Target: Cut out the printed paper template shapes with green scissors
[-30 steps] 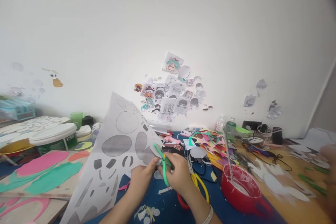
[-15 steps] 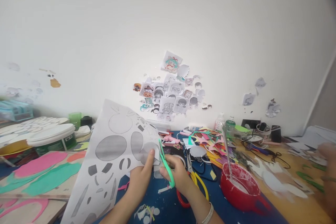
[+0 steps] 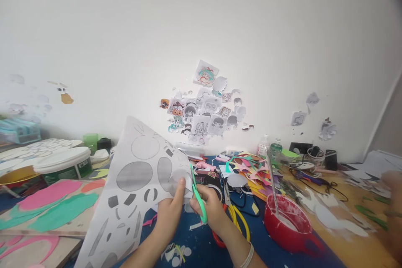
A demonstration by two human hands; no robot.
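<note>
Gripping a sheet of paper (image 3: 133, 213) in the left hand (image 3: 171, 213), with thumb pressed flat on top near the edge and fingers hidden beneath. Closing the fingers of the right hand (image 3: 213, 207) around the handles of green scissors (image 3: 201, 207), with blades pointing up toward twelve o'clock at the sheet's right-hand edge; hard to tell whether parted or together. Printed on the sheet, held tilted above the table at about nine o'clock from the scissors: grey ovals, a plain circle outline and smaller grey shapes. Just above the left thumb, a pale rounded flap of paper.

From the scissors outward, close by at four o'clock: yellow handles (image 3: 245, 228), lying near the right wrist, and on that wrist a pale bracelet (image 3: 249, 255). Between six and seven, on the blue table cover (image 3: 196, 245): small white paper scraps (image 3: 176, 255). Between three and four, a red cup (image 3: 276, 234) with whitish contents and a long handle (image 3: 271, 180) leaning out. Between two and three, a heap of coloured paper (image 3: 256, 176). At two, bottles (image 3: 275, 150) beside the wall. At nine, pink and green shapes on a board (image 3: 84, 220); slightly higher, a white-lidded tub (image 3: 63, 157). At twelve, on the wall, clustered drawings (image 3: 216, 125).
</note>
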